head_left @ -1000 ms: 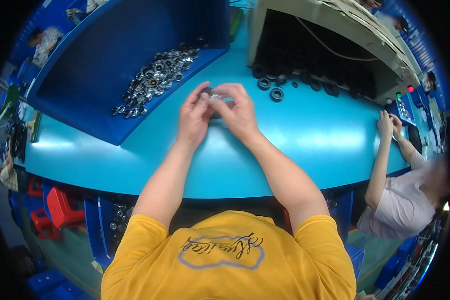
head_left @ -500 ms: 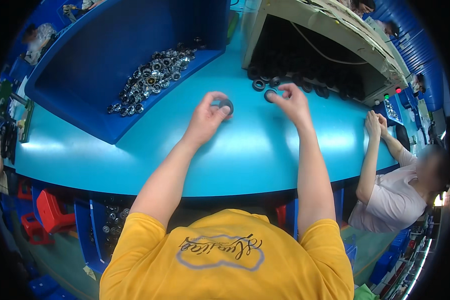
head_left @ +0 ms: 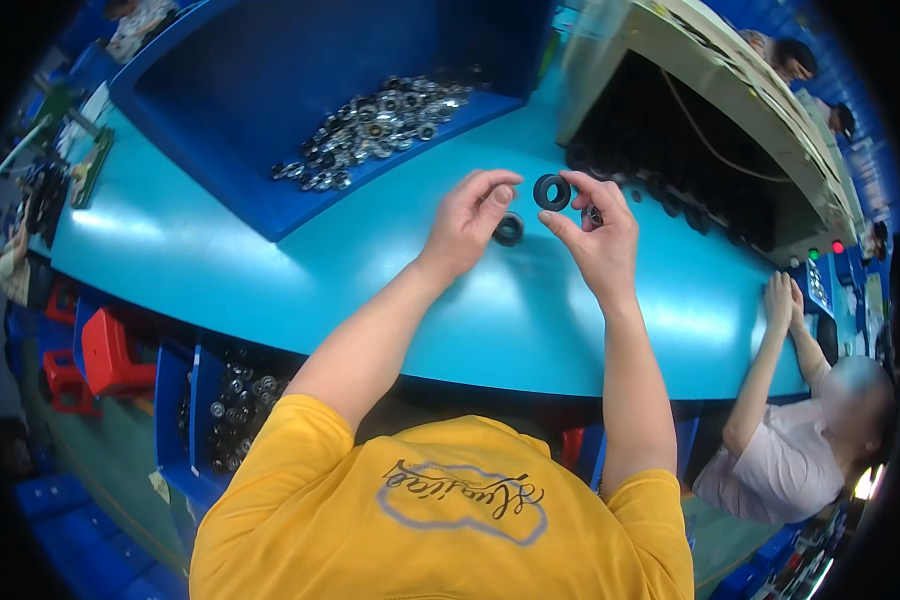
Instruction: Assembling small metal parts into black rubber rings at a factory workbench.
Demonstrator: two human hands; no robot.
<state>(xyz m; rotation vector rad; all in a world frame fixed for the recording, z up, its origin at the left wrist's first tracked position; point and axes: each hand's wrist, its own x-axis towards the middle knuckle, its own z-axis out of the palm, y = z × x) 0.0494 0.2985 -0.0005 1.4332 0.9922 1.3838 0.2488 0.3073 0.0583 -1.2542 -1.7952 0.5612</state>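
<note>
In my right hand (head_left: 605,230) a black ring (head_left: 539,194) is pinched between thumb and forefinger, its round hole facing me. Below it, a small shiny round part (head_left: 593,216) shows by the bent fingers; whether the hand holds it or it lies behind, I cannot tell. My left hand (head_left: 462,222) is just to the left, thumb and forefinger stretched toward the pinched ring with nothing visible between them. A second black ring (head_left: 509,243) sits beside the left fingertips, seemingly on the blue tabletop (head_left: 400,325).
A tilted blue bin (head_left: 300,215) with a heap of shiny metal parts (head_left: 380,125) stands at the far left. At the far right is an open-fronted pale box (head_left: 580,100), with dark rings (head_left: 690,205) along its mouth. Another person (head_left: 790,425) sits at the right.
My right hand has lifted a black ring from near the box and brought it leftward. My left hand has moved right; the ring it held now appears beside its fingers, apparently let go.
</note>
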